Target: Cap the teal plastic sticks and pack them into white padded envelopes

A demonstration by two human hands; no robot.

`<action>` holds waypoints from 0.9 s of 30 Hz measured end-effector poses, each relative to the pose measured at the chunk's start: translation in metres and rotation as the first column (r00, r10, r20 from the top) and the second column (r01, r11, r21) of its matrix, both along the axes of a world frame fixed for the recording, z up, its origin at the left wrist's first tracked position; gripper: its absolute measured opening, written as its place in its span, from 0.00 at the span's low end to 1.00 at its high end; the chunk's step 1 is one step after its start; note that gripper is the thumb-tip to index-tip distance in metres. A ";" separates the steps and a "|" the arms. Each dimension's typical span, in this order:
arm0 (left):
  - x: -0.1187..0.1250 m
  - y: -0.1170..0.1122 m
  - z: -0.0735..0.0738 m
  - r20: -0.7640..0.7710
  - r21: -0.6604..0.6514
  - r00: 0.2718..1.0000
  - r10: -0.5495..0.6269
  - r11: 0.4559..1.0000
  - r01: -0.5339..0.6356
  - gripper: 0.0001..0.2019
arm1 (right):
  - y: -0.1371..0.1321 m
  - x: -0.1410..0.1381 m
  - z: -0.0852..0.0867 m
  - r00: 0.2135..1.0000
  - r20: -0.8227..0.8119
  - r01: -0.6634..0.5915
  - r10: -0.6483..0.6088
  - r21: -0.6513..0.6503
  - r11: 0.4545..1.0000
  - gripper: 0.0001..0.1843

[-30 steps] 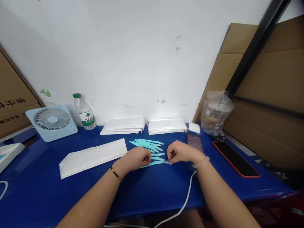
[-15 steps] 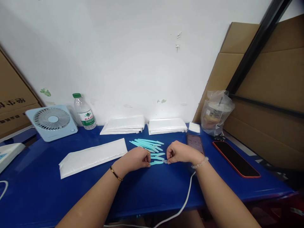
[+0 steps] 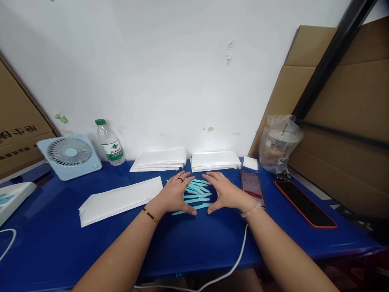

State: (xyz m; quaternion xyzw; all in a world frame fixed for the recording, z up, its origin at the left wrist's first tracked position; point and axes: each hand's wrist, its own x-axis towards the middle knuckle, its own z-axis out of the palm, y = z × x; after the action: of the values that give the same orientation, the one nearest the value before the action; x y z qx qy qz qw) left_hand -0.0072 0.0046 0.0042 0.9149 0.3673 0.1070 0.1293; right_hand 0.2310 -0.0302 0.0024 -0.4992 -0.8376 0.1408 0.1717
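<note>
Several thin turquoise plastic strips [image 3: 196, 193] lie in a loose pile on the blue table [image 3: 188, 243]. My left hand [image 3: 174, 195] rests flat with spread fingers on the pile's left side, a ring on one finger and a dark bracelet at the wrist. My right hand [image 3: 224, 193] lies open on the pile's right side, a bead bracelet at its wrist. The two hands cup the strips between them, thumbs near the front strips. Neither hand grips anything.
A white padded envelope [image 3: 121, 200] lies left of the hands; two stacks of white envelopes [image 3: 159, 159] [image 3: 215, 160] sit by the wall. A fan [image 3: 70, 154], a water bottle [image 3: 110, 142], two phones [image 3: 253, 187] [image 3: 304, 202], a bagged drink cup [image 3: 278, 145] and a white cable [image 3: 237, 255] surround them.
Both hands were closed, pinching one strip at the front of the pile. They have let go, opened and moved forward to either side of the pile.
</note>
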 end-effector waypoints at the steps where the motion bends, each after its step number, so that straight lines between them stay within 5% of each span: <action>1: -0.002 0.004 -0.003 -0.028 -0.011 1.000 0.014 1.000 -0.015 0.55 | 0.003 0.000 -0.004 1.000 0.009 -0.003 0.003 -0.018 1.000 0.61; 5: -0.002 0.012 -0.010 -0.082 -0.045 0.996 0.035 0.998 -0.039 0.46 | 0.008 -0.005 -0.010 0.996 0.023 -0.087 0.089 -0.080 0.993 0.44; 11: 0.009 -0.001 -0.006 -0.138 0.058 0.990 0.005 0.998 0.003 0.19 | -0.001 -0.025 0.001 0.978 0.187 -0.094 0.089 0.020 0.995 0.16; 15: 0.018 -0.009 -0.009 -0.218 0.172 0.976 0.004 0.985 0.034 0.11 | 0.000 -0.038 0.000 0.934 0.348 -0.118 0.083 0.081 0.990 0.18; 21: 0.025 -0.009 -0.013 -0.225 0.276 0.974 0.001 0.959 0.063 0.09 | 0.006 -0.051 0.009 0.865 0.482 -0.156 0.140 -0.006 0.988 0.18; 24: 0.024 -0.009 -0.008 -0.226 0.253 0.973 -0.035 0.963 0.094 0.10 | 0.001 -0.056 0.027 0.844 0.530 -0.089 0.081 -0.010 0.996 0.17; 27: 0.021 -0.012 0.003 -0.182 0.189 0.983 0.007 0.982 0.028 0.12 | -0.010 -0.054 0.062 0.840 0.543 -0.038 0.026 0.011 0.999 0.16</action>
State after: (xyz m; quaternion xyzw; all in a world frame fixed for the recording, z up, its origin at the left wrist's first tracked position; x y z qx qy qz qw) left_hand 0.0134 -0.0072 0.0072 0.9309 0.3607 0.0571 0.0077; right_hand 0.1769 -0.0404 0.0641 -0.5026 -0.8617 -0.0123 -0.0690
